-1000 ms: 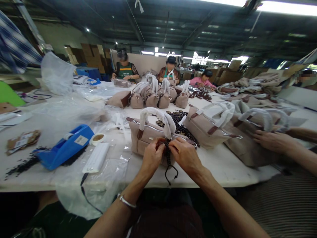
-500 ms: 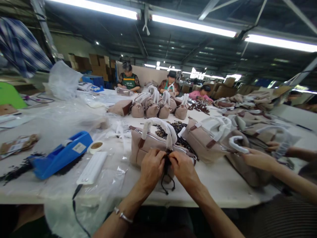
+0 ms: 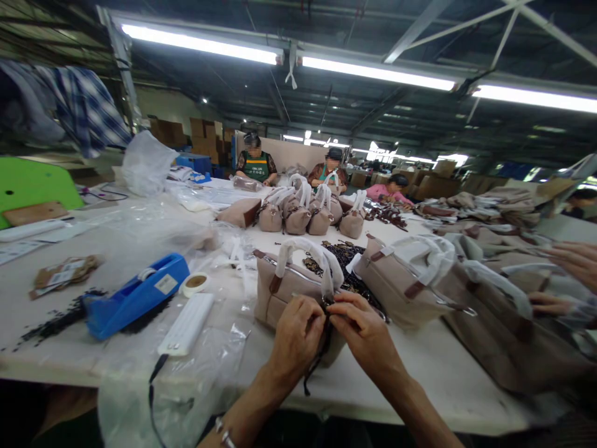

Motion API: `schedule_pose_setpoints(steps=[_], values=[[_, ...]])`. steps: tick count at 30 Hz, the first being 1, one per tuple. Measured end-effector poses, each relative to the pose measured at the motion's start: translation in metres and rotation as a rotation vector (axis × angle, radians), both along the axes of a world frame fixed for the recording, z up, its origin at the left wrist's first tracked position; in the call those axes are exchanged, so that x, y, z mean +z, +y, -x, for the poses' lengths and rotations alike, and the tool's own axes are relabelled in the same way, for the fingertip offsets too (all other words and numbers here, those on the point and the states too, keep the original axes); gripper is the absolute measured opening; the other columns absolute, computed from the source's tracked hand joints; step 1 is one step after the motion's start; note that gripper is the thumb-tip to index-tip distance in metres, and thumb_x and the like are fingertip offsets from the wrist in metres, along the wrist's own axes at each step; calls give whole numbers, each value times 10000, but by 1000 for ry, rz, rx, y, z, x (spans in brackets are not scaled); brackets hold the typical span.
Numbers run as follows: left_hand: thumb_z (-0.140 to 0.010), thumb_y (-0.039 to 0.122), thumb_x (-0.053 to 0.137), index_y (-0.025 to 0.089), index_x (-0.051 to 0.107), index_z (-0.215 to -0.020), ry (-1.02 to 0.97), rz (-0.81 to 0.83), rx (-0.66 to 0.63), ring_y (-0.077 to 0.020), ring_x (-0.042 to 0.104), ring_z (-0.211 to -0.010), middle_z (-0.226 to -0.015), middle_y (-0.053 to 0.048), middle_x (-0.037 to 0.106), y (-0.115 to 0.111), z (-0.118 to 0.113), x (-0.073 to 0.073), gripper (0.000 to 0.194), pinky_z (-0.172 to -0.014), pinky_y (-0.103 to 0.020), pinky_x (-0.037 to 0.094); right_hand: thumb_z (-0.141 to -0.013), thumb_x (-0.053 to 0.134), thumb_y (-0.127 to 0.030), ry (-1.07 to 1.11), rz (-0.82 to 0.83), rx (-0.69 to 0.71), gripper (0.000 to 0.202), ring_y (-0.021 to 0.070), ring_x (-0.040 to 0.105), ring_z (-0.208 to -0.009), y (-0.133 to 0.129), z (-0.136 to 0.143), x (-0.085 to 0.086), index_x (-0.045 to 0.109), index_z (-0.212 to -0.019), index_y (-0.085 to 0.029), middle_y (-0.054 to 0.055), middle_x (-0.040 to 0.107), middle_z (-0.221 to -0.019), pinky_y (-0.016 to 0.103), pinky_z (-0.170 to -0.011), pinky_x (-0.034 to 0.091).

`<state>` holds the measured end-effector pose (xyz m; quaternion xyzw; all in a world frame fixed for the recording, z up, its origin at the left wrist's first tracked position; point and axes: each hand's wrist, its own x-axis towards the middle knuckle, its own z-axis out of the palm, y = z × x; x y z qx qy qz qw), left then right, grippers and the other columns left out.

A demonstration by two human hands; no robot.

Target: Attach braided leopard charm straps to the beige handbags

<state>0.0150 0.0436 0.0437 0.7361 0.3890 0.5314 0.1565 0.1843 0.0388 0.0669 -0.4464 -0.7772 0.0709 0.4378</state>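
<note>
A beige handbag (image 3: 269, 292) with a zip top stands in front of me on the table, its handles (image 3: 310, 246) wrapped in white. At its near end, my left hand (image 3: 298, 330) pinches a dark cord (image 3: 313, 372) just under the handle's base. My right hand (image 3: 366, 330) is closed at the same spot, its thumb and fingertips on the cord close to the left fingers. The cord's loose end hangs down below my left hand. My fingers hide how the cord meets the bag.
A blue tape dispenser (image 3: 135, 302), a tape roll (image 3: 194, 283) and a white power bank (image 3: 189, 326) with a cable lie left. More handbags (image 3: 401, 280) stand right and farther back. Black cords (image 3: 347, 264) lie behind my bag. A co-worker's hands (image 3: 555, 305) are at far right.
My hands stay at the bag's end, with the right fingers more spread. The co-worker's hand has left the neighbouring bag's handle at right. The whole view has shifted slightly.
</note>
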Motion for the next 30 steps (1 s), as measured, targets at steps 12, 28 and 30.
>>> schedule_pose_setpoints(steps=[12, 28, 30], values=[[-900, 220, 484, 198, 591, -926, -84, 190, 79, -206, 578, -890, -917, -47, 622, 5, -8, -10, 112, -819, -339, 458, -874, 590, -341, 297, 393, 107, 157, 141, 555, -603, -1, 4, -4, 659, -829, -207, -9, 593, -690, 250, -544, 458], [-794, 232, 575, 193, 673, -899, -270, 487, -124, -182, 671, -819, -875, -21, 732, 17, -3, -4, 150, -774, -275, 509, -856, 581, -177, -12, 34, -31, 122, 193, 604, -879, -5, 7, 14, 668, -776, -208, 53, 634, -923, 332, -815, 478], [-789, 229, 572, 190, 675, -902, -292, 504, -137, -180, 670, -811, -865, -18, 732, 19, -2, -9, 158, -763, -271, 514, -855, 573, -153, -74, -9, -55, 126, 196, 600, -902, -6, 10, 12, 665, -787, -204, 61, 630, -950, 337, -840, 472]])
